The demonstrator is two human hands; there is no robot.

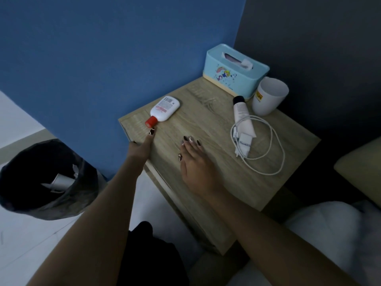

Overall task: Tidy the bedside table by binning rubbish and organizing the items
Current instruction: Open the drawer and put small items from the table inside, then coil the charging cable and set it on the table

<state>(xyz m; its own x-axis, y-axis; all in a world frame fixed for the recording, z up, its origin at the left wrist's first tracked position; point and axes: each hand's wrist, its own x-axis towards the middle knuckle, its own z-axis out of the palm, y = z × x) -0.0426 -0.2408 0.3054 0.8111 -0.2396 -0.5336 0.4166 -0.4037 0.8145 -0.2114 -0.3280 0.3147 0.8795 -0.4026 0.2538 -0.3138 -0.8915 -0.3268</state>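
One bottle [165,108] lies flat, cap seemingly toward left hand [142,147].

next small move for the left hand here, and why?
Probably close the left hand on the white bottle at its red cap and stand it upright. Its fingertip is right at the cap, the bottle lies on its side near the table edge, and the right hand rests flat and empty.

Nothing truly legible here: the white plastic cup [269,96] carries a yellow label, lettering blurred; the red-capped white bottle [164,109] shows a barcode, print unreadable.
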